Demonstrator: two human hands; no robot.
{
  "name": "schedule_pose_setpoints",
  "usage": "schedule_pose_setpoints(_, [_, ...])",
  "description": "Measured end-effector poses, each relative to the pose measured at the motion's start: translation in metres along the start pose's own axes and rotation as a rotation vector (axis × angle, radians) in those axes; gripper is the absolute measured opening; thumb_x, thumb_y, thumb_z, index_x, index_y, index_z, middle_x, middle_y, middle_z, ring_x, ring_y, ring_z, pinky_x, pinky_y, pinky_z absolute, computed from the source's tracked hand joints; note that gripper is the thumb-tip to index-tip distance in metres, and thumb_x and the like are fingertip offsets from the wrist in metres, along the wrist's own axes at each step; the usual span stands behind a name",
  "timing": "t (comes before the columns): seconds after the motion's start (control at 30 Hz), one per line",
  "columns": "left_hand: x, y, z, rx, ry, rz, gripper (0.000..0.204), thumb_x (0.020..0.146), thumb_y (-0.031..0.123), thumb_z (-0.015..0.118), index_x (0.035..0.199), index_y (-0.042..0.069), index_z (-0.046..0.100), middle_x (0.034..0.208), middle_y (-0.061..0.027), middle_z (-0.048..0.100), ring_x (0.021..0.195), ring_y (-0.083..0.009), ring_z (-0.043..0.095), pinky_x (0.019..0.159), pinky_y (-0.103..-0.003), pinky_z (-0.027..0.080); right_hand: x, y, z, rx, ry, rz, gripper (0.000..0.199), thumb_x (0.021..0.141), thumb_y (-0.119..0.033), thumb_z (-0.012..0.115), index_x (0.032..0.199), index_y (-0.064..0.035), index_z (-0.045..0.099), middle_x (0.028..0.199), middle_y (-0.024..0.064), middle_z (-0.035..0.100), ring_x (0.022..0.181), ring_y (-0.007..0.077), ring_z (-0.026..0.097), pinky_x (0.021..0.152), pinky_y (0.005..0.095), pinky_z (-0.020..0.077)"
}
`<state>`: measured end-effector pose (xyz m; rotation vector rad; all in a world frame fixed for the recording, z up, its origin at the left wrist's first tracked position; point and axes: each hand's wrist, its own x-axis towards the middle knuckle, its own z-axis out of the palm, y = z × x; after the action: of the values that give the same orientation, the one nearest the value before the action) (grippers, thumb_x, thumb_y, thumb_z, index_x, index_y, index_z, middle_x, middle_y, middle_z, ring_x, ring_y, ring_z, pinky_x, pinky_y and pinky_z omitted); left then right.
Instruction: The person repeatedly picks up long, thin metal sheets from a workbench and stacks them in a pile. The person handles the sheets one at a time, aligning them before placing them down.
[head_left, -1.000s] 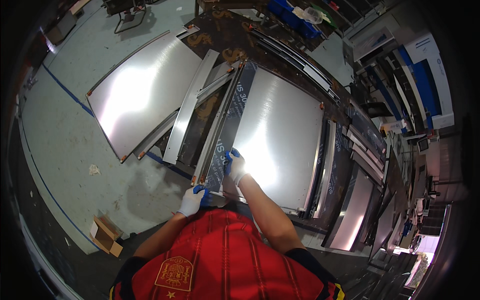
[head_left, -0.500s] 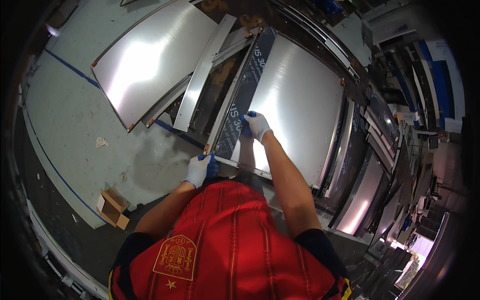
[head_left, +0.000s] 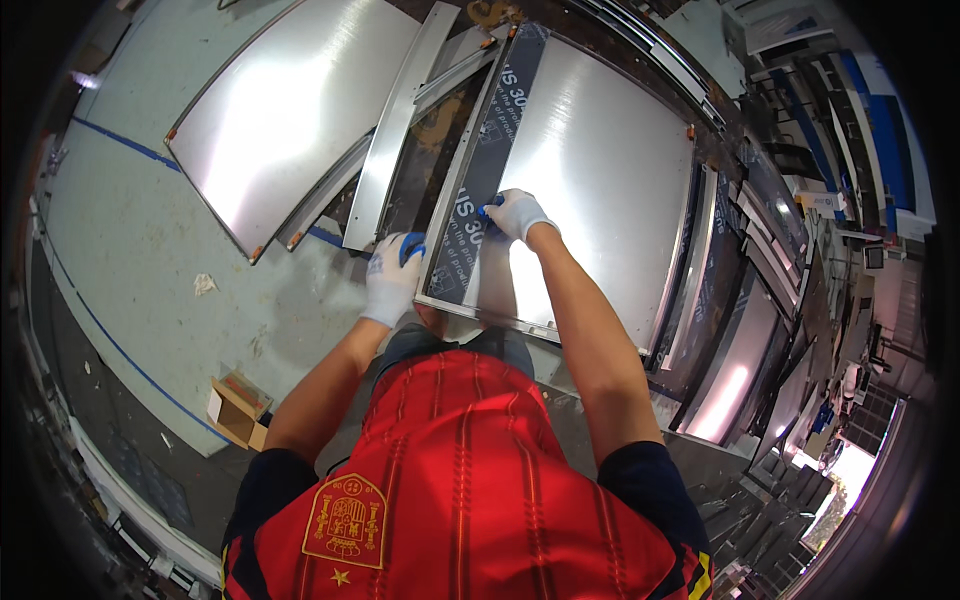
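In front of me lies a brushed metal panel, a strip of dark printed protective film running along its left side. My left hand, in a white glove with blue fingertips, is at the panel's left edge near the close corner, fingers curled against the rim. Gloved the same way, my right hand is closed over the right border of the film, fingertips pinched together. Whatever those fingertips hold is hidden under them. The panel's near edge sits close to my legs.
Left of the panel lie a long metal strip and another shiny metal sheet. More metal strips and a narrow sheet are at right. An opened cardboard box stands on the floor at lower left.
My left hand has moved from the near left corner up along the panel's left edge. My right hand has shifted slightly up and right, still at the film's border.
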<state>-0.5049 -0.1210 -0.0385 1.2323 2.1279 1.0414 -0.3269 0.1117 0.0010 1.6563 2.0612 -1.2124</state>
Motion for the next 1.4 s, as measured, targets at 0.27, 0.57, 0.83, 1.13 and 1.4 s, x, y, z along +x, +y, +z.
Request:
schedule_pose_setpoints(0.27, [0.068, 0.058, 0.043, 0.605, -0.479, 0.083, 0.115, 0.082, 0.055, 0.091, 0.167, -0.005, 0.041, 0.179, -0.0243, 0.031, 0.162, -0.0438, 0.034, 0.132, -0.054, 0.032, 0.012, 0.026, 0.023, 0.371, -0.01, 0.064, 0.033, 0.103, -0.031, 0.079, 0.114, -0.0003, 0.081, 0.094, 0.0169, 0.083, 0.09, 0.0287, 0.082, 0.08, 0.0432, 0.0645])
schedule_pose_setpoints(0.57, [0.059, 0.062, 0.068, 0.498, -0.308, 0.001, 0.123, 0.075, 0.057, 0.089, 0.164, -0.012, 0.04, 0.181, -0.0269, 0.026, 0.157, -0.0438, 0.042, 0.129, -0.054, 0.037, -0.131, 0.076, 0.128, 0.092, 0.243, -0.169, 0.028, 0.107, -0.031, 0.068, 0.129, -0.0132, 0.071, 0.132, 0.0219, 0.069, 0.12, 0.0494, 0.067, 0.105, 0.058, 0.0535])
schedule_pose_setpoints(0.83, [0.055, 0.056, 0.079, 0.499, -0.171, 0.094, 0.113, 0.079, 0.055, 0.082, 0.157, -0.017, 0.045, 0.176, -0.0306, 0.032, 0.16, -0.0465, 0.034, 0.136, -0.059, 0.022, -0.147, 0.069, 0.144, -0.096, 0.295, -0.34, 0.028, 0.092, -0.023, 0.08, 0.117, -0.0128, 0.072, 0.126, 0.0148, 0.069, 0.122, 0.0413, 0.062, 0.103, 0.0563, 0.0487])
schedule_pose_setpoints(1.13, [0.031, 0.042, 0.069, 0.441, -0.219, 0.182, 0.111, 0.081, 0.049, 0.082, 0.157, -0.021, 0.043, 0.175, -0.0333, 0.032, 0.165, -0.0492, 0.025, 0.137, -0.063, 0.016, -0.172, 0.074, 0.165, -0.039, 0.248, -0.42, 0.027, 0.093, -0.017, 0.08, 0.116, -0.0071, 0.069, 0.12, 0.0185, 0.068, 0.118, 0.043, 0.062, 0.101, 0.0554, 0.0501])
schedule_pose_setpoints(1.4, [0.018, 0.055, 0.052, 0.649, -0.356, 0.307, 0.105, 0.094, 0.054, 0.076, 0.17, -0.008, 0.038, 0.181, -0.0304, 0.027, 0.167, -0.0468, 0.025, 0.137, -0.067, 0.012, -0.191, 0.089, 0.157, 0.22, 0.17, -0.392, 0.029, 0.098, -0.021, 0.077, 0.122, -0.0047, 0.074, 0.121, 0.0192, 0.07, 0.121, 0.0423, 0.065, 0.106, 0.0504, 0.054])
